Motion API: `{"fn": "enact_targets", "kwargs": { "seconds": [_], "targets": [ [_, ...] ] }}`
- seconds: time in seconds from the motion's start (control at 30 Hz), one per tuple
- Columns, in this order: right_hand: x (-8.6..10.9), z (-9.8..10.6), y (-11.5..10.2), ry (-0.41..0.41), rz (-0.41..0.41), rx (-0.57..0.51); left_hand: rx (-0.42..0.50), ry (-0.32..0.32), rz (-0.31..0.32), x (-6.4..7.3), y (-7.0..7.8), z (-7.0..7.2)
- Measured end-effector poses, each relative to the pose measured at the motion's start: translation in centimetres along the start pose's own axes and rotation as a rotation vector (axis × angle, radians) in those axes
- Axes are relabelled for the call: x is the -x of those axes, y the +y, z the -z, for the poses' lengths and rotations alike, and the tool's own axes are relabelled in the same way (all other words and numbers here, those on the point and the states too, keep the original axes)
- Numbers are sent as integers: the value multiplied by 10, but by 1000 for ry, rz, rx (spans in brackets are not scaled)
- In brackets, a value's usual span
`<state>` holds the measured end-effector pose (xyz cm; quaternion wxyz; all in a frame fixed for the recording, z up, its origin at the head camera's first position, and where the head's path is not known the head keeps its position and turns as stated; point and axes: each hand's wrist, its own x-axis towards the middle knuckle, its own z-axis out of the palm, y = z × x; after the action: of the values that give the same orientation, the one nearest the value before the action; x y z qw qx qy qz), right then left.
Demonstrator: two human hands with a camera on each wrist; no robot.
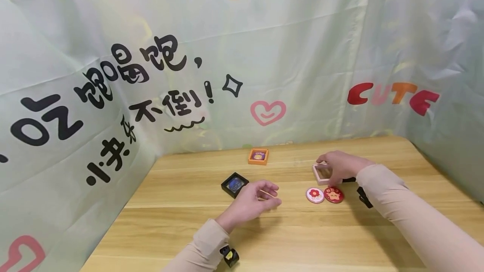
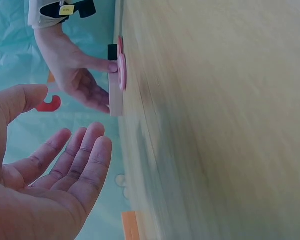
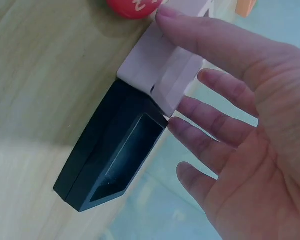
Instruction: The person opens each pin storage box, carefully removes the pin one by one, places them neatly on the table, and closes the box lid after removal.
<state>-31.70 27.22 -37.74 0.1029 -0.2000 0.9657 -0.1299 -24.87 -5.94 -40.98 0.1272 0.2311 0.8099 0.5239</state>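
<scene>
My right hand [image 1: 343, 166] pinches a small pink display frame [image 3: 149, 62] with a clear window, thumb on its near side and fingers on its far side. A black display frame [image 3: 102, 150] stands against the pink one, mostly hidden behind the hand in the head view. Just in front lie two round badges, a white one with a red flower [image 1: 315, 195] and a red one [image 1: 334, 195]. My left hand [image 1: 250, 203] hovers over the table with fingers loosely bent and nothing in them. Beside it, a black frame [image 1: 225, 187] contains a blue badge [image 1: 235, 185].
An orange frame [image 1: 259, 163] with a purple badge [image 1: 259, 155] sits near the back edge of the wooden table [image 1: 181, 217]. Printed cloth [image 1: 302, 66] hangs along the table's back and sides.
</scene>
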Motion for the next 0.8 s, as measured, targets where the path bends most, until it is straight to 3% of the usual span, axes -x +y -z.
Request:
{"fn": "enact_targets", "kwargs": {
  "seconds": [0.2, 0.5, 0.8],
  "targets": [
    [-1, 4, -9, -8, 3, -42, -1, 12, 1, -1, 0, 3],
    [-12, 4, -28, -9, 69, -69, -19, 37, 18, -5, -3, 12],
    [-22, 10, -50, -9, 85, -61, -132, 108, 31, -17, -6, 27]
  ]
}}
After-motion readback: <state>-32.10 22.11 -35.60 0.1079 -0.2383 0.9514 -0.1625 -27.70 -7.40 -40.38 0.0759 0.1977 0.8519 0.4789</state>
